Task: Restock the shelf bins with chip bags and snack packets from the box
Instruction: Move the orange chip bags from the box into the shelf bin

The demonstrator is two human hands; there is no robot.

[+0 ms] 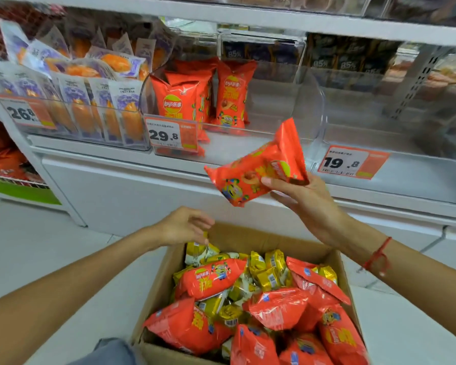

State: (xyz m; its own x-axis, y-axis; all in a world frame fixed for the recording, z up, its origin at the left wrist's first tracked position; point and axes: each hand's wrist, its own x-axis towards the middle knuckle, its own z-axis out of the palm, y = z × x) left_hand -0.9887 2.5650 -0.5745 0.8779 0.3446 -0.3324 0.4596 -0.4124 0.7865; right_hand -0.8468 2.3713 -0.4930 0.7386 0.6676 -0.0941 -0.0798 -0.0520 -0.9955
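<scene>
A red chip bag (256, 167) is held tilted in the air in front of the shelf (221, 151), pinched at one end by the right hand (300, 198), thumb on top and fingers beneath. Below it the cardboard box (248, 238) stands open on the floor, full of more red chip bags (211, 277) mixed with small yellow snack packets (269, 272). The left hand (184, 225) hangs over the box's far left corner, its grip loosely curled, fingertips perhaps touching a yellow packet; motion blur makes that unclear. On the shelf, a clear bin (311, 106) holds upright red bags (174, 98) at its left side. The bin to the left (71, 127) holds orange-and-purple packets (90, 101). Price tags (169, 135) hang along the shelf front.
</scene>
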